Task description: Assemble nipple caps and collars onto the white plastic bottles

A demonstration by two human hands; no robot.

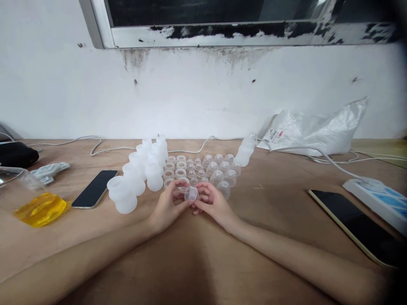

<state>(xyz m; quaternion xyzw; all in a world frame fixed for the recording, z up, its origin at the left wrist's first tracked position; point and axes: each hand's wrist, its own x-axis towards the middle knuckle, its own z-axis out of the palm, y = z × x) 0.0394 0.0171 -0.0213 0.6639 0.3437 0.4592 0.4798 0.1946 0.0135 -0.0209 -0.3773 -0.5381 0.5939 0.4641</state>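
Between my two hands, near the middle of the wooden table, is a clear threaded bottle ring [191, 194], tilted so its ridged side faces me. My left hand [170, 202] pinches it from the left with thumb and fingers. My right hand [214, 202] grips it from the right, its fingertips close to the left ones. Whether a teat sits inside the ring I cannot tell. Just beyond my hands are rows of clear rings [169, 174], small clear teats [200, 173] and clear domed caps [229, 178]. Several frosted white bottles [125, 202] stand open in two rows to the left.
One assembled bottle [244, 153] with a cap stands behind the caps. A phone [95, 189] and a pack of yellow liquid [44, 208] lie left. On the right are another phone [352, 224], a power strip [378, 199] and a plastic bag [314, 131]. White cables run along the wall.
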